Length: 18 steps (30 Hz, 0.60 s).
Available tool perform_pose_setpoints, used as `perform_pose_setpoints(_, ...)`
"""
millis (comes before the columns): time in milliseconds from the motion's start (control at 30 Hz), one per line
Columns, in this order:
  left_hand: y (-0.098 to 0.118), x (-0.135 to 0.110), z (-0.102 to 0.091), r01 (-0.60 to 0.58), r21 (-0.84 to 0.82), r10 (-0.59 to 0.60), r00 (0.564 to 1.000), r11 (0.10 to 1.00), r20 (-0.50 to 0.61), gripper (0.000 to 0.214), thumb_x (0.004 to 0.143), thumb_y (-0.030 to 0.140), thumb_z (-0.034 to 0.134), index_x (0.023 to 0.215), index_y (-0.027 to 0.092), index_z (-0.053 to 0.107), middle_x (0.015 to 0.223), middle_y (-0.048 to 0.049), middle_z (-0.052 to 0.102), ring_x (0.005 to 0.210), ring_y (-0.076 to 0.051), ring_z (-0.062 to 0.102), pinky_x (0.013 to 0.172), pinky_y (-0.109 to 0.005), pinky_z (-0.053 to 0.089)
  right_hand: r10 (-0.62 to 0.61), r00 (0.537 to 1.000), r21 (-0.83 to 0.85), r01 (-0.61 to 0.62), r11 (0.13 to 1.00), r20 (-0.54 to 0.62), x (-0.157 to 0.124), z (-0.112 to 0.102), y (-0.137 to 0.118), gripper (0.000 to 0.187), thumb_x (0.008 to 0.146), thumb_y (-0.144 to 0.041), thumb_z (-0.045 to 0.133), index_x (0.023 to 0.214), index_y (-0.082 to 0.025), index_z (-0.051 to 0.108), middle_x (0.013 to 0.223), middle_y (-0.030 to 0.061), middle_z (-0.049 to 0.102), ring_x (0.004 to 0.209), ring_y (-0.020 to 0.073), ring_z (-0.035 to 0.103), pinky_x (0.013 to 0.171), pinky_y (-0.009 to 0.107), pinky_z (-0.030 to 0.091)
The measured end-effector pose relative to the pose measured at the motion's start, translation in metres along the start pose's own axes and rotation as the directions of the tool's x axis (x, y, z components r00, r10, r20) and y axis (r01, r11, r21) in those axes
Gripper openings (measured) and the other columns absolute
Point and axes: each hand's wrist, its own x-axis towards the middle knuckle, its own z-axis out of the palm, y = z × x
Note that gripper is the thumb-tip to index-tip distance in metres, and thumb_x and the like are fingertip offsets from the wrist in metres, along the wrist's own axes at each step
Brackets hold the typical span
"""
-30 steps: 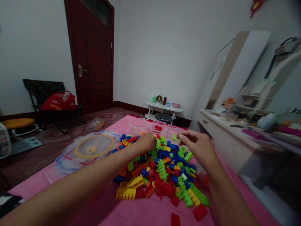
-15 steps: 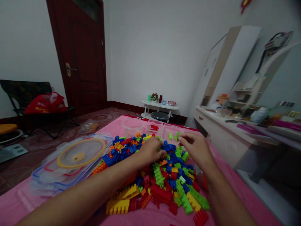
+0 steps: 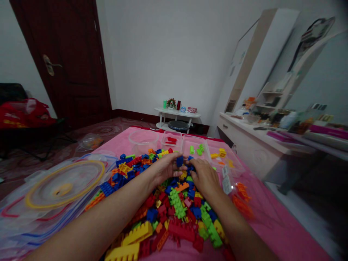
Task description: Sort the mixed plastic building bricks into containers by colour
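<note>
A dark blue building block (image 3: 179, 161) is held up at the fingertips of my left hand (image 3: 167, 169), whose fingers are bent above the heap. My right hand (image 3: 203, 177) is just beside it, fingers curled down over blue blocks (image 3: 191, 168); a blue piece shows between its fingertips, partly hidden. Under both hands spreads a heap of mixed plastic building blocks in red, yellow, green, orange and blue. A long green block (image 3: 177, 203) and a long red block (image 3: 181, 231) lie nearer to me.
Behind the heap stand a clear round tub (image 3: 143, 142), a clear box with red blocks (image 3: 172, 133), one with green blocks (image 3: 194, 139) and one with yellow blocks (image 3: 210, 148). Orange blocks (image 3: 243, 192) lie at right. Stacked clear lids (image 3: 78, 172) cover the left side.
My right hand has moved from near the green blocks' box down and left to the heap, beside my left hand. My left hand has turned and now shows a blue block. The view has shifted right.
</note>
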Motion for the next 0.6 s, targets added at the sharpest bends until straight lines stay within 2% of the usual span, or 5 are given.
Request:
perform_pose_setpoints(100, 0.001, -0.003, 0.002, -0.029, 0.076, 0.035, 0.996, 0.997, -0.078, 0.024, 0.083, 0.031, 0.055, 0.098, 0.014, 0.065, 0.101, -0.008, 0.067, 0.06, -0.006, 0.059, 0.046, -0.014, 0.044, 0.027, 1.0, 0.147, -0.025, 0.989, -0.013, 0.004, -0.004, 0.005, 0.027, 0.075, -0.014, 0.055, 0.1, -0.023, 0.063, 0.097, 0.0047, 0.066, 0.093, 0.0215, 0.058, 0.08, 0.03, 0.043)
perform_pose_setpoints(233, 0.001, -0.009, 0.006, -0.05, 0.187, 0.085, 0.979, 0.981, -0.184, 0.03, 0.079, 0.034, 0.061, 0.103, 0.017, 0.061, 0.1, -0.0069, 0.064, 0.058, -0.007, 0.057, 0.042, -0.014, 0.042, 0.09, 0.993, 0.334, -0.059, 0.941, -0.079, 0.009, -0.019, 0.002, 0.022, 0.073, -0.018, 0.057, 0.093, -0.022, 0.065, 0.084, 0.0023, 0.067, 0.072, 0.0168, 0.058, 0.069, 0.028, 0.044)
perform_pose_setpoints(300, -0.001, -0.011, 0.007, -0.08, 0.224, 0.115, 0.982, 0.971, -0.148, 0.036, 0.077, 0.041, 0.064, 0.104, 0.019, 0.061, 0.101, -0.0065, 0.063, 0.061, -0.009, 0.058, 0.044, -0.016, 0.045, 0.087, 0.99, 0.427, -0.029, 0.904, -0.115, 0.009, -0.029, -0.007, 0.021, 0.072, -0.019, 0.057, 0.091, -0.021, 0.066, 0.081, 0.0018, 0.067, 0.068, 0.0155, 0.058, 0.067, 0.028, 0.045)
perform_pose_setpoints(433, -0.004, -0.014, 0.006, -0.12, 0.172, 0.111, 0.992, 0.978, 0.058, 0.042, 0.074, 0.049, 0.067, 0.105, 0.021, 0.064, 0.099, -0.0056, 0.064, 0.069, -0.01, 0.06, 0.051, -0.017, 0.05, 0.035, 0.993, 0.595, 0.037, 0.803, -0.11, 0.005, -0.037, -0.028, 0.028, 0.067, -0.014, 0.058, 0.094, -0.02, 0.064, 0.082, 0.0017, 0.065, 0.068, 0.0141, 0.059, 0.061, 0.025, 0.047)
perform_pose_setpoints(600, -0.001, -0.012, 0.004, -0.103, 0.019, 0.103, 0.995, 0.995, -0.001, 0.031, 0.072, 0.032, 0.073, 0.097, 0.017, 0.065, 0.079, -0.0021, 0.065, 0.056, -0.006, 0.056, 0.043, -0.011, 0.043, 0.069, 0.997, 0.801, -0.016, 0.599, -0.032, 0.004, -0.035, -0.034, 0.027, 0.068, -0.019, 0.06, 0.096, -0.018, 0.064, 0.093, 0.0057, 0.065, 0.078, 0.0164, 0.063, 0.062, 0.025, 0.051)
